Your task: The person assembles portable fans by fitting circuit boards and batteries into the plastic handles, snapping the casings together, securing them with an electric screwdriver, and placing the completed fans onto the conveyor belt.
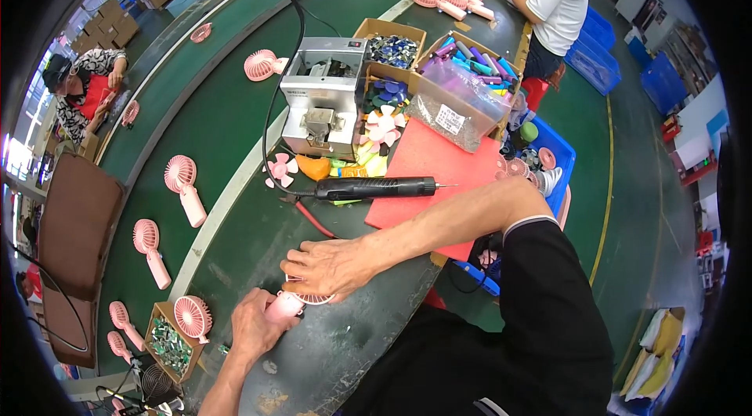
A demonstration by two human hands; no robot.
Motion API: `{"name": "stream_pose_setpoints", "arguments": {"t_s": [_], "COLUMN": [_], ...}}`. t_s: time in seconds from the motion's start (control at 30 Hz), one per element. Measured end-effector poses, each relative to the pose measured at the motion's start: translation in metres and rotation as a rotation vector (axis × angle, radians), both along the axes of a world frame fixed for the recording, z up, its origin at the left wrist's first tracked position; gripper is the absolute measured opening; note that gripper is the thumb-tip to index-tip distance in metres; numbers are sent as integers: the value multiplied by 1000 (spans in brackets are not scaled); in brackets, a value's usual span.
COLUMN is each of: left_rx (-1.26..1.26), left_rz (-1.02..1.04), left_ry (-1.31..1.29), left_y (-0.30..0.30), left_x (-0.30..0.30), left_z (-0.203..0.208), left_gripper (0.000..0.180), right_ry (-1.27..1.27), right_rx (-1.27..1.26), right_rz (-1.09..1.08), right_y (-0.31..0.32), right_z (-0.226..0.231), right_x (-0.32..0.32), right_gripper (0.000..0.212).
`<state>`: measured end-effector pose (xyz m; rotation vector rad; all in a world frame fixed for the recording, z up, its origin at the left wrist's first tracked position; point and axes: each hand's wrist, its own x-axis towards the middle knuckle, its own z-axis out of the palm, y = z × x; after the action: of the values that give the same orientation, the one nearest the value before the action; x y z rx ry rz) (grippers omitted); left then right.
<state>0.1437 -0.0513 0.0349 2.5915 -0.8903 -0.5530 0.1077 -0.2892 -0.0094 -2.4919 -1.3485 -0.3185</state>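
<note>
A pink handheld fan (283, 306) lies low over the workbench (345, 345), between my two hands. My left hand (257, 323) is closed round its handle end. My right hand (333, 265) comes across from the right and lies over the round fan head, fingers curled on its rim; most of the head is hidden underneath. Beyond my right hand rests a black electric screwdriver (374, 187), its bit pointing right over a red foam sheet (423, 153). A loose pink fan blade (280, 170) is left of the screwdriver, and a paler fan blade (384, 128) sits beside the silver machine (323, 103).
Several pink fans (182, 181) lie on the green conveyor (227, 95) at left. A parts box (171, 341) stands near my left forearm. Farther off are a box of metal pieces (395, 49) and a box of coloured tubes (478, 63). A co-worker (556, 5) works at far right.
</note>
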Motion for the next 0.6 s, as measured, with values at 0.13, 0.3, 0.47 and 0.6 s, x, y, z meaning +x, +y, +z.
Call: {"name": "stream_pose_setpoints", "arguments": {"t_s": [0.13, 0.3, 0.47, 0.6], "left_rx": [6, 11, 106, 142], "left_rz": [5, -309, -414, -398], "left_ry": [0, -187, -217, -215], "left_y": [-1, -1, -5, -4], "left_x": [-2, -2, -4, -5], "left_z": [1, 4, 1, 1], "left_gripper": [46, 34, 34, 34], "right_ry": [-40, -44, 40, 107], "right_rx": [-15, -26, -40, -120], "right_rz": [3, -8, -22, -22], "right_y": [1, 3, 5, 9], "right_z": [8, 2, 4, 14], "right_x": [-1, 3, 2, 6], "right_gripper": [58, 51, 52, 50]}}
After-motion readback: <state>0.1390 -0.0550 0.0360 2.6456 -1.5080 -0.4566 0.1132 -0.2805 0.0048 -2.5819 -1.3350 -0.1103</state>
